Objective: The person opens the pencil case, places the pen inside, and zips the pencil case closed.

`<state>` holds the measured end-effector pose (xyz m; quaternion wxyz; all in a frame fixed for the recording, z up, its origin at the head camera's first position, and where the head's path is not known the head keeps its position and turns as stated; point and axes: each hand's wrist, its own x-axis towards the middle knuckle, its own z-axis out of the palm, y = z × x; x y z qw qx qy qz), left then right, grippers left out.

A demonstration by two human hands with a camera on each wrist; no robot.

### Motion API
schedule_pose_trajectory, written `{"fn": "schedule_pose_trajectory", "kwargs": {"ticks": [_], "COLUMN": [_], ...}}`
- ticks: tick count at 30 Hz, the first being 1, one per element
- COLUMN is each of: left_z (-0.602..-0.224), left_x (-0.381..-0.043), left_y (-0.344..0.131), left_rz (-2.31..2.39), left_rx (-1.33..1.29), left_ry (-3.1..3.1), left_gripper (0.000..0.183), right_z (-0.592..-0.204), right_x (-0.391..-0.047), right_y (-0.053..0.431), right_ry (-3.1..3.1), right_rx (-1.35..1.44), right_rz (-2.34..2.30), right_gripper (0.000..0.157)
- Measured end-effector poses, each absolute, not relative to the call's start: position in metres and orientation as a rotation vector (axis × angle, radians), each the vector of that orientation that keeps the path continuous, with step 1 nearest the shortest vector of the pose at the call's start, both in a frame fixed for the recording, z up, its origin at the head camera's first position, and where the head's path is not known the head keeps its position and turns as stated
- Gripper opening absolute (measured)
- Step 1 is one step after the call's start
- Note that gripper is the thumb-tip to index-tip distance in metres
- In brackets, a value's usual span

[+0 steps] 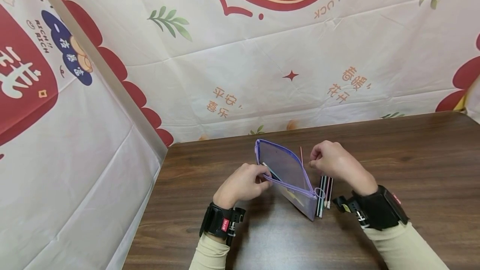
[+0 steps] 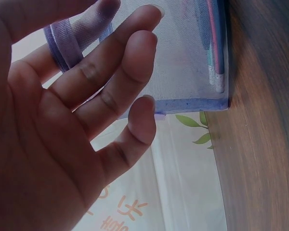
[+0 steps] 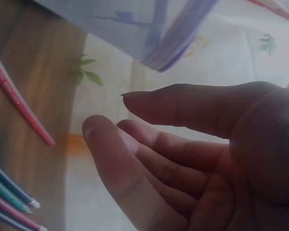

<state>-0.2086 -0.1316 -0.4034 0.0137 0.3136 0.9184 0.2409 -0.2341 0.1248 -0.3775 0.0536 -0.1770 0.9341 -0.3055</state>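
Observation:
A purple mesh zipper pouch (image 1: pixel 285 166) stands on the table with its mouth open. My left hand (image 1: pixel 243 183) pinches the near edge of that mouth between thumb and fingers. Through the mesh, a few pencils (image 2: pixel 214 57) show inside, lying along one side in the left wrist view. My right hand (image 1: pixel 335 162) hovers just right of the pouch, thumb and fingers loosely bent and apart, with nothing between them. Below it, several pencils (image 1: pixel 324 197) lie side by side on the table. A red pencil (image 3: pixel 21 101) lies apart from them, partly hidden by the pouch in the head view.
The dark wooden table (image 1: pixel 405 161) runs up to a white printed cloth (image 1: pixel 255 66) hanging along its far edge. At the left, another printed panel (image 1: pixel 86 170) borders the table. A strap with a small camera sits on each wrist.

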Motion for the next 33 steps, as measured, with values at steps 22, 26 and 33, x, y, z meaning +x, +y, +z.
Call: {"fn": "schedule_pose_trajectory", "kwargs": {"ticks": [22, 26, 33], "left_z": [-0.403, -0.404, -0.404], "left_x": [-0.209, -0.21, -0.21], "left_y": [-0.132, -0.132, -0.133], "left_rz": [0.757, 0.757, 0.756], "left_rx": [0.979, 0.976, 0.974], "left_ry": [2.861, 2.858, 2.851], "left_gripper": [0.005, 0.005, 0.005], "right_z": [-0.414, -0.416, -0.424], "right_x": [-0.251, -0.251, -0.253], "right_y": [0.117, 0.115, 0.113], "right_ry": [2.795, 2.75, 2.748], "right_rx": [-0.446, -0.405, -0.371], "right_rz": [-0.839, -0.87, -0.875], "right_gripper": [0.013, 0.015, 0.019]}}
